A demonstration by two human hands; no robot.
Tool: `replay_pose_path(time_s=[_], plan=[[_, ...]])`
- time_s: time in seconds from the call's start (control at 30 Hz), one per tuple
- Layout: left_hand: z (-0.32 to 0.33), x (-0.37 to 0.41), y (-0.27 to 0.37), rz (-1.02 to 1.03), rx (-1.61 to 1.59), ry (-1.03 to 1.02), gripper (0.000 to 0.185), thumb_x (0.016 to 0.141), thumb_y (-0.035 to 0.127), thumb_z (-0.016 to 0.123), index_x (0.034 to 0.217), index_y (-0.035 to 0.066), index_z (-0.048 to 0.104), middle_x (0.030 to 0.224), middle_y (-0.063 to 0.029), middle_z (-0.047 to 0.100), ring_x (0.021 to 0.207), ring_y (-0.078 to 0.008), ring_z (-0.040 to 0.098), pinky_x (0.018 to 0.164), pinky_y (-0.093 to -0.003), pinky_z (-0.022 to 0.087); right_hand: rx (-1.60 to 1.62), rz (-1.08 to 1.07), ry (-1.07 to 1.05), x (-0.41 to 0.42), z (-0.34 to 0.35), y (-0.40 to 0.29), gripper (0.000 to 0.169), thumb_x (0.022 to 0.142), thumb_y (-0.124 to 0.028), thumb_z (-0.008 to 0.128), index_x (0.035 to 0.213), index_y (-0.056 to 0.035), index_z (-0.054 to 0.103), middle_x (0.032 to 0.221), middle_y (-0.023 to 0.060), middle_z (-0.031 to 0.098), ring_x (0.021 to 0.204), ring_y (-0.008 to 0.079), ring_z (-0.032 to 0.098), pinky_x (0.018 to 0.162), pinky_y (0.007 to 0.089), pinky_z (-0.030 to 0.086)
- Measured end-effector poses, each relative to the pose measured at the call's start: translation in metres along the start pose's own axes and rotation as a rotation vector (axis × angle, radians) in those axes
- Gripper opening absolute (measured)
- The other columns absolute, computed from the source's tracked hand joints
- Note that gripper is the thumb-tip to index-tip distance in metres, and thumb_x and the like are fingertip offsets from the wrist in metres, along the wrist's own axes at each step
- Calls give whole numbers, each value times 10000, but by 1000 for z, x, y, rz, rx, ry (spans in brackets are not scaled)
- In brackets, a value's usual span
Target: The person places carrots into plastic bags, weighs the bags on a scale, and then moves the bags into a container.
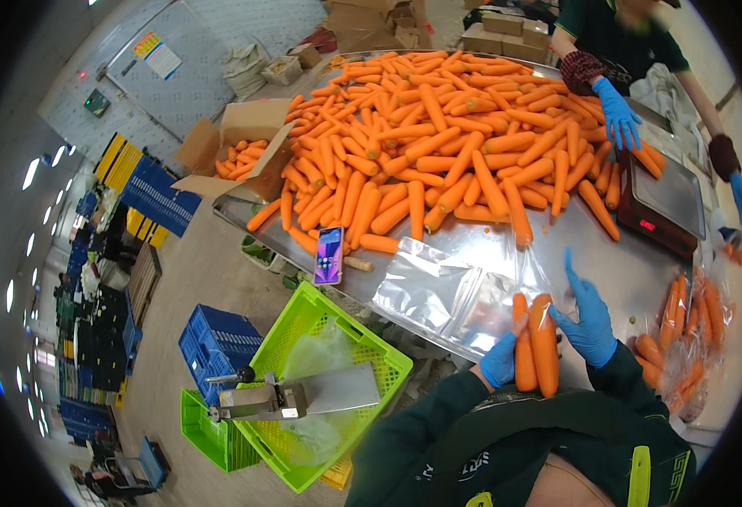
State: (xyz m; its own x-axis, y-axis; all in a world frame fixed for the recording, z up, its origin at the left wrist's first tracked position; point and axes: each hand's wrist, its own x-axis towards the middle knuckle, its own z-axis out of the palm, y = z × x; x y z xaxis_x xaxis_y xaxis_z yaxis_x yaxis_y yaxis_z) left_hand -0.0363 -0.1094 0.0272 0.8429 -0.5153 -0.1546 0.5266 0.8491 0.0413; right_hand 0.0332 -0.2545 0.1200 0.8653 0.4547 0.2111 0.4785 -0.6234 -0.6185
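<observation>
Two carrots stand side by side close to my chest, held from the left by my left hand in a blue glove. Clear plastic film shows just beyond their tips; whether it wraps them I cannot tell. On their right, my blue-gloved right hand has its fingers spread, one fingertip at or very near a carrot. Flat clear plastic bags lie on the metal table ahead of my left hand. Beyond them spreads a large heap of loose carrots.
Bagged carrots lie at right, near a digital scale. A co-worker's gloved hand touches carrots there. A phone rests at the table edge. Left are an open carton and a green crate under a metal bag-sealing device.
</observation>
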Motion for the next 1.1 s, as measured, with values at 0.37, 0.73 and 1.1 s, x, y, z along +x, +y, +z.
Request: replay_pose_path(time_s=[0.37,0.73,1.1], plan=[[27,-36,-7,-284,102,90,585,954,462,442,1380,75,341,1297,-155,467,1148,-243,508,1015,-376,413,243,141,-395,-65,-16,28,522,975,-201,445,1462,-164,262,1061,224,623,920,333,646,868,335,492],[111,18,0,-103,774,136,467,979,377,390,850,-11,616,719,-103,632,605,-173,607,567,-279,497,517,394,-171,-38,-116,6,322,958,-120,462,1261,-83,565,1033,57,661,679,61,539,624,192,488],[166,74,-13,-158,1029,-247,425,980,339,429,946,-49,599,812,-120,633,731,-185,621,712,-306,504,196,185,656,-73,-244,95,253,944,-143,452,993,-10,663,966,53,652,829,117,581,776,243,452]])
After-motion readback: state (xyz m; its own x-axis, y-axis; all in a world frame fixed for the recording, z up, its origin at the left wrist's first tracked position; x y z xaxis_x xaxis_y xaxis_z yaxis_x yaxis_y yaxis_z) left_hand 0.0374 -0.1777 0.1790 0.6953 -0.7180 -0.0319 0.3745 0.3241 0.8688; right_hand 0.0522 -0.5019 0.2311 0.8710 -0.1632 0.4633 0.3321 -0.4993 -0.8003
